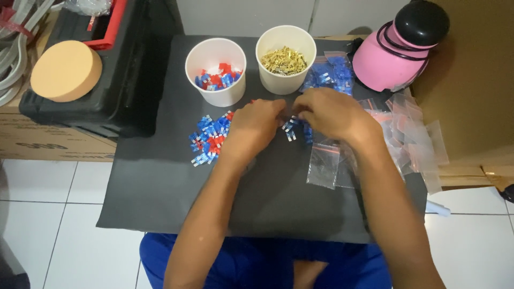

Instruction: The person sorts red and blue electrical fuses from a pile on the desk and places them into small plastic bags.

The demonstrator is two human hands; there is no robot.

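My left hand (253, 127) and my right hand (327, 113) meet over the middle of a dark grey mat (160, 187), fingertips together above a few small blue pieces (292, 127). What the fingers pinch is hidden. A pile of blue and red small parts (209, 138) lies just left of my left hand. A clear zip bag (324, 166) lies under my right wrist.
Two white cups stand behind: one (216, 72) with red and blue parts, one (285, 59) with brass terminals. A bag of blue parts (331, 72), a pink and black bottle (399, 48), several empty zip bags (415, 142), a black toolbox (107, 80), a round orange pad (66, 70).
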